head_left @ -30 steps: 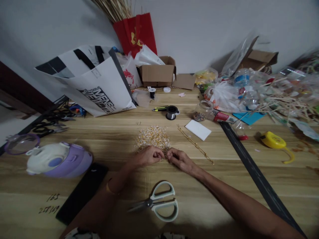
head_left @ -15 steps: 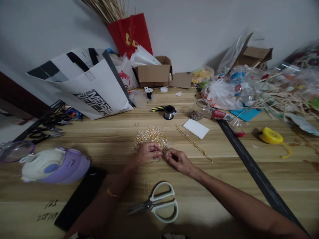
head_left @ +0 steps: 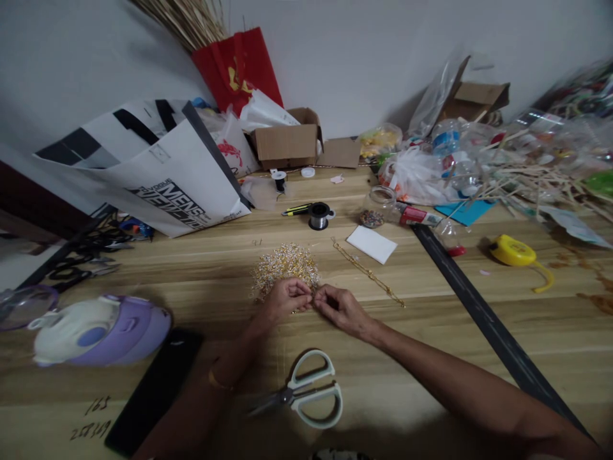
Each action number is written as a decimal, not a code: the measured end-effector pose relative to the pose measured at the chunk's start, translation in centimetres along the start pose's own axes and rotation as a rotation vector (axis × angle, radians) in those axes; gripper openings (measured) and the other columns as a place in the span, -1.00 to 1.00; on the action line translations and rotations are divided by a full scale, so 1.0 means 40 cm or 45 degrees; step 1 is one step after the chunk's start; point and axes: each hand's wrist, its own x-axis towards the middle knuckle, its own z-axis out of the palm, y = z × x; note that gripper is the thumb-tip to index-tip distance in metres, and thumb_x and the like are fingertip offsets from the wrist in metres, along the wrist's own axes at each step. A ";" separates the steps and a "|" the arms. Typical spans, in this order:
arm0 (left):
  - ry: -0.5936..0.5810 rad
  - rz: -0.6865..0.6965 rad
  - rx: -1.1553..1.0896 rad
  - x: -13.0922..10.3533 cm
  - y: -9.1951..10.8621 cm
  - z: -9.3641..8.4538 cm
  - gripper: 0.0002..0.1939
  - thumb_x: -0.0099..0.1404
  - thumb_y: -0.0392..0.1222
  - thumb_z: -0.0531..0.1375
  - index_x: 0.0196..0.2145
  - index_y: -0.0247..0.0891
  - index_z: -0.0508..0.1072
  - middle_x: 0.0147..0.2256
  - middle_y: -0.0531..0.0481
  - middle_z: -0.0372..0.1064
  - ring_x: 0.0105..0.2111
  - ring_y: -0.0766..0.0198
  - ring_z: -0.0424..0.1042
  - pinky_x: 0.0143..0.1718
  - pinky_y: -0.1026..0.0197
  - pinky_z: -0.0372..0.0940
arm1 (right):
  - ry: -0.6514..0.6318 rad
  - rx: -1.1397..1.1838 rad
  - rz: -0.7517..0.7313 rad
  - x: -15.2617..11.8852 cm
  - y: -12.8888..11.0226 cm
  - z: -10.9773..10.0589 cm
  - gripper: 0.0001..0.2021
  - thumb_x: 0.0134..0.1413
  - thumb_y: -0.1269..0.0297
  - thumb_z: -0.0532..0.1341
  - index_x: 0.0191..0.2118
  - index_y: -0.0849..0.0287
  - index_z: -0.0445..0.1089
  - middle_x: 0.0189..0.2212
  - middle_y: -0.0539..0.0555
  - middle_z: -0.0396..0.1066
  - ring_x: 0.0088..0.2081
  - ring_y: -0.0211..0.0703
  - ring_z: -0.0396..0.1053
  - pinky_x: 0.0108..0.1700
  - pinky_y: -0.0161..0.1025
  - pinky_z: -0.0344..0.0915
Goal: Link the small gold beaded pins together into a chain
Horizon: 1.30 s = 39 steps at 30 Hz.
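A pile of gold and silver beaded strands lies on the wooden table. At its near edge is my left hand, its fingers curled and pinched together. My right hand meets it from the right, thumb and forefinger closed, the fingertips nearly touching. Whatever is pinched between them is too small to make out. A gold chain stretches beyond my right hand, beside a white card. Open scissors with pale handles lie nearer to me.
Behind the pile are a wire spool and a glass jar of beads. A purple and white bottle and a black phone lie left. A yellow tape measure sits right, near plastic bags and a black strip.
My fingertips have come closer together. The view has shifted slightly, so the things at the back and sides appear a little further left.
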 end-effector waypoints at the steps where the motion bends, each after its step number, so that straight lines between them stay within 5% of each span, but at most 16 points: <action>1: 0.003 -0.006 -0.004 0.000 -0.001 0.003 -0.66 -0.13 -0.11 0.39 -0.47 -0.38 0.39 -0.56 0.02 0.41 -0.58 0.36 0.40 -0.50 0.31 0.30 | 0.003 -0.020 -0.001 0.000 0.000 0.001 -0.84 0.16 0.28 0.08 -0.38 0.23 0.27 -0.54 -0.03 0.23 -0.50 -0.31 0.15 -0.43 -0.38 0.10; 39: -0.001 -0.110 -0.050 -0.004 -0.005 0.004 -0.58 -0.19 -0.07 0.41 -0.45 -0.37 0.37 -0.56 0.01 0.43 -0.55 0.33 0.44 -0.44 0.26 0.34 | 0.028 -0.368 -0.230 -0.014 0.008 0.011 -0.94 0.15 0.41 0.08 -0.27 0.19 0.27 -0.46 0.03 0.36 -0.48 -0.27 0.28 -0.40 -0.36 0.18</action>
